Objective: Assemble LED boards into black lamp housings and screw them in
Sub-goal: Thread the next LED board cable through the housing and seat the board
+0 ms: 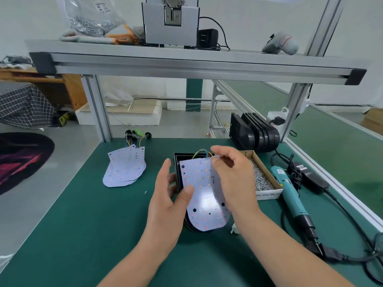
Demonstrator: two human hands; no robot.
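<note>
A green mat [83,224] covers the workbench under an aluminium-profile frame, whose upper shelf [186,65] carries a clear bag of screws [91,19], grey-and-orange gloves [116,36], a grey box-shaped machine [170,21] and a black plug adapter [207,38]. At the middle of the mat a black lamp housing [177,162] lies flat, and a white LED board [204,195] with coloured wires at its far edge sits tilted over it. Whether the board is partly seated in the housing is hard to tell. The left hand [167,201] has its thumb on the board's left edge with its fingers down the housing's side, and the right hand [232,175] pinches the board's far edge near the wires, so both hands are closed on the same board, one on each side. To the left, a stack of LED boards [124,168] lies on the mat with its wires trailing toward the back. At the back right, spare black housings [255,133] stand on edge in a row. Just in front of them is a cardboard box of screws [261,177], and beside it lie a teal electric screwdriver [290,195] and its black power supply [310,177] with cables. Along the right runs a green conveyor belt [331,141]. Beyond the bench are a grey concrete floor [41,193], a dark round rug [20,160] with red marks, a checked cloth [20,104], a wooden bench [68,90] and a white foam slab [134,112] against pale walls.
</note>
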